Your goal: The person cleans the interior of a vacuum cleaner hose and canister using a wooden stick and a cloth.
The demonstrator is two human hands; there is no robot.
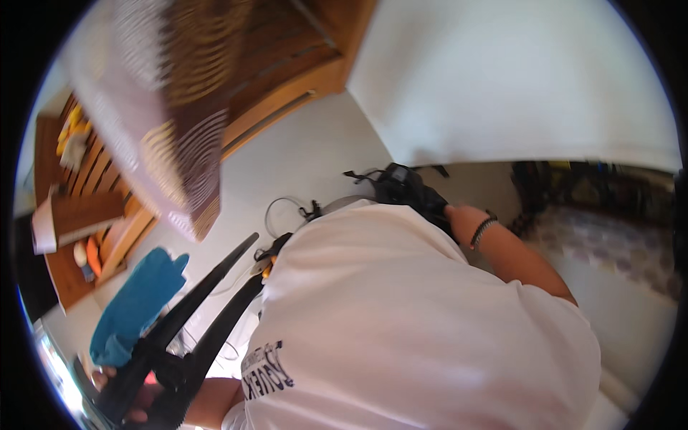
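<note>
Head view, looking down: a white shirt (423, 308) with dark lettering fills the middle and lower part, blocking sight of much of what lies beneath it. At upper left, a patterned cloth (183, 136) in brown, cream and mauve hangs across wooden furniture (287, 111), covering part of it. Farther left stands a slatted wooden piece (107, 175) with a yellow item (74, 136) on it and, lower down, an orange item (94, 256). Pale floor (315, 140) shows between the furniture and a white wall (516, 79); a thin dark cable (271, 208) loops over it near the shirt. At far right, dark clutter sits behind a mottled pale mat (595, 240), both blurred. The left hand (145, 394), at lower left, has its fingers curled closed around a black frame (208, 295), whose two long bars reach up toward the shirt; a blue cloth (140, 304) lies just beside the bars. The right hand (450, 213), above a wristband (484, 231), meets a black bag-like bundle (401, 186) at the wall's foot; its fingers are hidden, so whether they grip or merely touch cannot be told.
</note>
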